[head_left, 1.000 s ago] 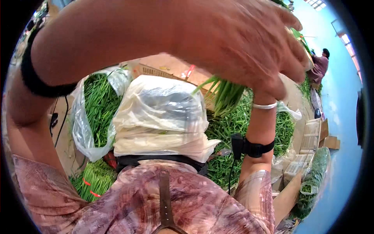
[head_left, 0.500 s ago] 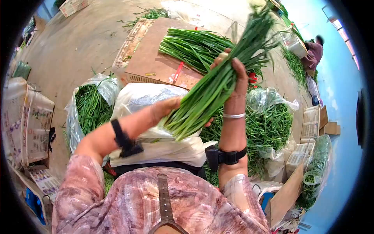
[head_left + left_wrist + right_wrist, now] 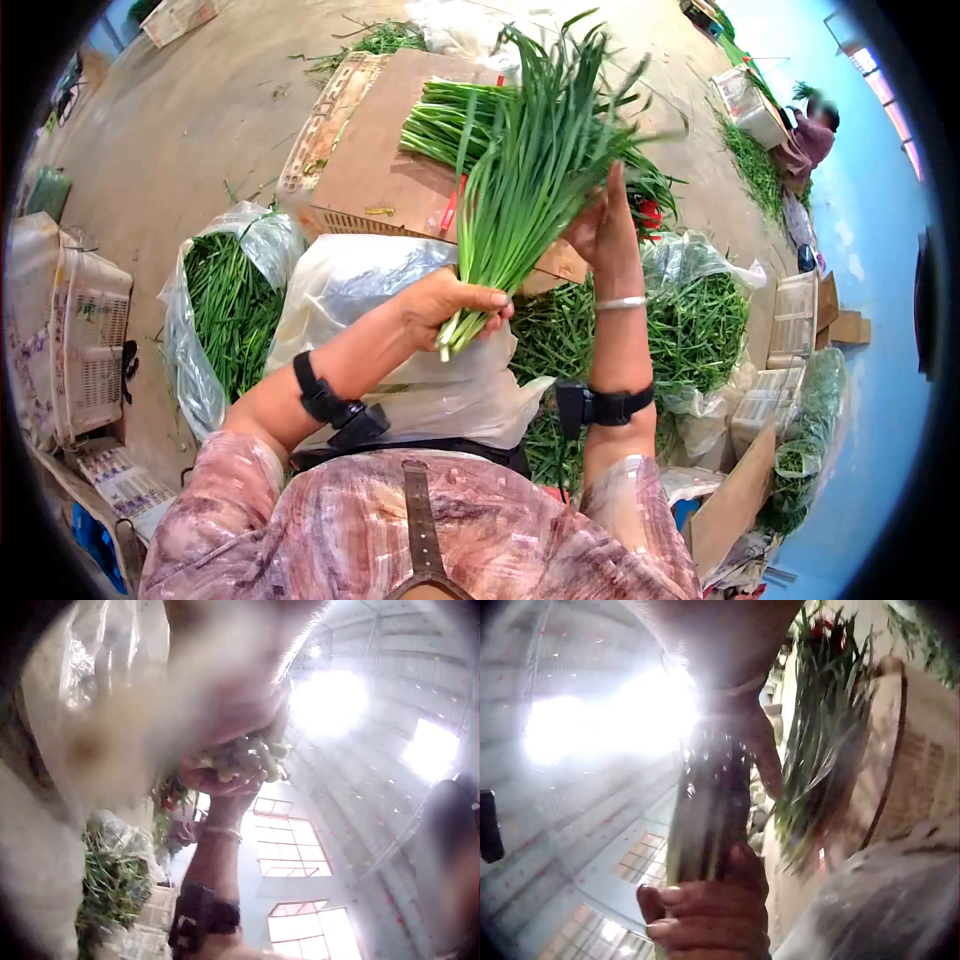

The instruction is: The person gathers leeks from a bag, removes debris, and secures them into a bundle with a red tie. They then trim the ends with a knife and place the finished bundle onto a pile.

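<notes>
In the head view my left hand (image 3: 455, 303) grips a bunch of long green stalks (image 3: 520, 170) near its pale lower ends, thumb across the front. The leaves fan upward and right. My right hand (image 3: 600, 225) is at the bunch's right side, thumb raised and straight, some fingers hidden behind the leaves. In the right wrist view the left hand's curled fingers wrap the bunch (image 3: 709, 817) below my right hand (image 3: 742, 739). The left wrist view shows the pale stem ends (image 3: 262, 756) in the grip. A second pile of stalks (image 3: 440, 120) lies on a brown board (image 3: 375, 165).
A pale plastic-covered bundle (image 3: 350, 270) sits before my body. Bags of greens stand left (image 3: 235, 310) and right (image 3: 700, 330). A red strip (image 3: 448, 212) lies on the board. Crates (image 3: 95, 330) stand at left; another person (image 3: 805, 145) is at upper right.
The bunch has swung more upright and its leaves have spread. My right hand has loosened from around it to its right side; my left hand now grips the lower ends.
</notes>
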`<state>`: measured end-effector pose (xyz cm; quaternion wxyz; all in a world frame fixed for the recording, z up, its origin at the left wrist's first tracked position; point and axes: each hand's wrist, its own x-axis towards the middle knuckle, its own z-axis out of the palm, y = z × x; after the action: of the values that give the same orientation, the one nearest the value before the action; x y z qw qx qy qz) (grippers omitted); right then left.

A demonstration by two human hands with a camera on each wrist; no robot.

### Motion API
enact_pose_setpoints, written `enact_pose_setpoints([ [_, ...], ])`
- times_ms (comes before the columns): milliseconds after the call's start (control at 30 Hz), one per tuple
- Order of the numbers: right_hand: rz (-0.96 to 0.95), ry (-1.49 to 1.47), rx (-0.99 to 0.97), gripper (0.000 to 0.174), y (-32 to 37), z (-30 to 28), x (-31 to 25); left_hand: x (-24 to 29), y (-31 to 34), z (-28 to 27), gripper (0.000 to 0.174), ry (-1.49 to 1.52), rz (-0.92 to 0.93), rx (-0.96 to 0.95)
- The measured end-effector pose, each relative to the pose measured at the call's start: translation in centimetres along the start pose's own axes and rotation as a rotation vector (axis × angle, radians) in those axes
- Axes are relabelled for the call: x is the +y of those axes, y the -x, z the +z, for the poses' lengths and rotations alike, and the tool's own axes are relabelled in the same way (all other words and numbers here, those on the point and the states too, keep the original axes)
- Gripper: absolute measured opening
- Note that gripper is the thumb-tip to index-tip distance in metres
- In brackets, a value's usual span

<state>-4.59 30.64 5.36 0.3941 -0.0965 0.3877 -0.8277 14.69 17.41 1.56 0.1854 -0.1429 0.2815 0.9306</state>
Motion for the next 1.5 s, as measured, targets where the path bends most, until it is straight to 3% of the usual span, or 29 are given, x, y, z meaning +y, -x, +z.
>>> enact_pose_setpoints([
  [67,0.155,0.288,0.378,0.066,1.7,-2.7,-0.3,-0.5,-1.9,-1.9,0.024,0.093,-0.075,0.082],
  [133,0.206,0.599,0.348,0.068,4.4,-4.8,-0.1,-0.6,-2.2,-2.1,0.023,0.110,-0.085,0.108],
  [200,0.205,1.096,0.340,0.059,7.0,-5.1,-0.2,-0.7,-2.2,-2.4,0.022,0.127,-0.108,0.150],
  [233,0.211,1.088,0.340,0.059,8.2,-4.2,-0.3,-0.5,-2.1,-2.2,0.022,0.084,-0.091,0.157],
  [300,-0.203,1.619,0.096,0.045,9.8,-1.0,-1.7,-0.2,-2.3,-1.8,0.019,0.019,-0.058,0.179],
  [367,-0.405,1.579,-0.107,0.051,9.7,2.4,-2.1,0.4,-1.5,-0.4,0.022,-0.090,-0.017,0.174],
  [467,-0.564,1.582,-0.596,0.069,9.8,9.1,-2.2,1.3,0.3,2.7,0.021,-0.462,0.085,0.102],
  [533,-0.703,1.573,-0.838,0.074,10.2,12.0,-1.5,1.0,2.7,8.3,0.020,0.112,0.256,0.095],
  [567,-0.703,1.559,-0.903,0.078,10.5,13.3,-1.4,0.7,2.9,8.2,0.020,0.110,0.266,0.100],
  [600,-0.705,1.545,-0.970,0.081,10.8,14.1,-1.4,0.4,3.0,7.8,0.019,-0.111,0.227,0.052],
  [733,-0.605,1.681,-0.927,0.093,11.4,12.9,-0.9,-0.8,3.1,5.0,0.017,-0.983,0.037,-0.136],
  [767,-0.476,1.763,-0.882,0.099,11.6,11.5,-0.2,-0.8,3.3,4.6,0.017,-1.199,-0.019,-0.183],
  [800,-0.345,1.838,-0.830,0.104,11.8,10.1,0.9,-0.2,3.9,4.2,0.014,-1.337,-0.263,-0.101],
  [867,-0.170,1.864,-0.827,0.111,12.2,7.5,3.9,0.6,5.7,3.3,0.013,-0.907,-0.363,-0.135],
  [1000,-0.298,1.708,-0.785,0.112,12.8,6.9,8.2,0.6,8.3,-0.5,0.014,-0.837,-0.445,-0.022],
  [1067,-0.364,1.678,-0.769,0.109,12.0,6.5,9.1,2.4,9.6,0.3,0.016,-0.673,-0.512,-0.009],
  [1133,-0.373,1.709,-0.623,0.106,11.1,6.2,9.6,3.3,10.0,0.2,0.018,-0.683,-0.521,0.023],
  [1167,-0.458,1.741,-0.625,0.087,10.5,5.9,9.8,3.9,10.0,-0.2,0.020,-0.780,-0.513,-0.041],
  [1200,-0.458,1.738,-0.637,0.087,10.1,5.5,10.4,4.2,10.1,-0.6,0.022,-0.872,-0.505,-0.104],
  [1267,-0.541,1.720,-0.570,0.065,9.4,5.0,11.2,4.7,9.8,-0.8,0.026,-0.897,-0.471,-0.117],
  [1300,-0.633,1.737,-0.511,0.051,9.2,5.6,10.6,5.0,9.5,-0.8,0.028,-0.873,-0.441,-0.133],
  [1367,-0.622,1.884,-0.510,0.040,8.5,6.3,8.2,5.6,8.6,-1.0,0.030,-0.754,-0.343,-0.186],
  [1400,-0.611,1.975,-0.507,0.034,7.9,6.8,6.8,6.6,7.9,-0.9,0.033,-0.836,-0.337,-0.159],
  [1467,-0.661,2.129,-0.474,0.023,5.9,7.7,4.1,10.0,5.7,0.0,0.043,-0.903,-0.333,-0.305],
  [1500,-0.820,2.162,-0.495,0.019,4.1,8.1,2.8,11.0,4.1,-1.3,0.048,-0.818,-0.239,-0.365],
])
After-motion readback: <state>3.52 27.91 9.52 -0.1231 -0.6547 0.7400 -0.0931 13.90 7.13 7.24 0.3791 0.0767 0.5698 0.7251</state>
